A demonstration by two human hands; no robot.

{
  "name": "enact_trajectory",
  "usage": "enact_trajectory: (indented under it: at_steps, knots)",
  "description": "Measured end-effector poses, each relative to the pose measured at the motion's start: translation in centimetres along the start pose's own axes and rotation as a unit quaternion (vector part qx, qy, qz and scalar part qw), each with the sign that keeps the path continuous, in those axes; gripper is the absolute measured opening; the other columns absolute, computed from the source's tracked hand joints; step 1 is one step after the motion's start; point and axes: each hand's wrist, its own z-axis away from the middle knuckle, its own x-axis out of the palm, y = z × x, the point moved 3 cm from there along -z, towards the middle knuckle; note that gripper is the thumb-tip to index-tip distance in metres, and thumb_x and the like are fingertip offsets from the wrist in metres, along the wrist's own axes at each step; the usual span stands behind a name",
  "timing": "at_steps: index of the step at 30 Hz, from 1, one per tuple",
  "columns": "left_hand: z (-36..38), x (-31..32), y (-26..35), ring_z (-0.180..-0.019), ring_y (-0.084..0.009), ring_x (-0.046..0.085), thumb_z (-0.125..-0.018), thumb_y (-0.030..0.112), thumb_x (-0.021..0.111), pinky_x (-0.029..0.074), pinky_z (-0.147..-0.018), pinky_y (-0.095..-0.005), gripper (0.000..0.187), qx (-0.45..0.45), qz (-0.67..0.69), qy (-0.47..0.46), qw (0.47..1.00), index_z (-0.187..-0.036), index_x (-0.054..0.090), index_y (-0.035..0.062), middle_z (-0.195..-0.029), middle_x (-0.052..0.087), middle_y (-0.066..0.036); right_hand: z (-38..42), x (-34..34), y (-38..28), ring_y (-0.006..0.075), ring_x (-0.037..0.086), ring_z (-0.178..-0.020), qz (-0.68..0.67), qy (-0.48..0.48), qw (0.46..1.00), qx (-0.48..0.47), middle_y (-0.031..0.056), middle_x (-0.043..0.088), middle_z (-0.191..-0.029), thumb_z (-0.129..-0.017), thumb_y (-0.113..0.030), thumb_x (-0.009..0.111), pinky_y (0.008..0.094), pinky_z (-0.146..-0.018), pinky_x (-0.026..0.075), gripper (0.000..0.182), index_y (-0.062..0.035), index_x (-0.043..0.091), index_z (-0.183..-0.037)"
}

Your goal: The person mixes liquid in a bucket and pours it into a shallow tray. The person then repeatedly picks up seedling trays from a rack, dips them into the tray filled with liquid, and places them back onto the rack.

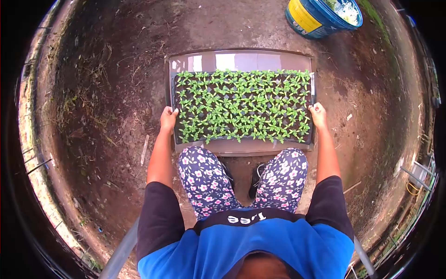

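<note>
The black plastic seedling tray full of green sprouts (242,106) sits on a flat grey board (241,60) at twelve o'clock. The left hand (168,119) and right hand (318,115) each clamp an end; lifting appears not yet begun.

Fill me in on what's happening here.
A seated person grips a seedling tray at its two short ends, left hand on one edge and right hand on the other. The tray, full of small green sprouts, sits on a low stand above bare dirt. A blue bucket stands beyond.
</note>
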Motion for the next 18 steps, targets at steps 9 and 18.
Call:
enact_trajectory:
  at_steps: [9,18]
  knots:
    - [-1.2,0.2,-3.2,-0.056,-0.0068,0.033,-0.072,0.013,0.063,0.031,-0.052,-0.0232,0.022,-0.093,-0.046,-0.017,0.994,-0.067,0.042,0.0097,-0.059,0.038,0.005,-3.4,0.5,5.9,0.0048,0.036,-0.044,0.083,-0.032,0.996,-0.014,-0.0053,0.041,-0.053,-0.076,-0.021,0.059,0.0217,-0.038,0.03,0.023,-0.0107,0.045,-0.061]
    - [-4.0,0.5,-7.6,-0.074,-0.0203,0.055,-0.07,0.021,0.064,0.042,-0.07,-0.0312,0.024,-0.103,-0.21,0.06,0.97,-0.085,0.051,0.0075,-0.079,0.058,-0.007,-4.4,1.8,8.6,0.0092,0.043,-0.045,0.032,0.01,0.974,0.224,0.0001,0.05,-0.057,-0.073,-0.022,0.062,0.0264,-0.037,0.034,0.017,-0.0083,0.054,-0.07]
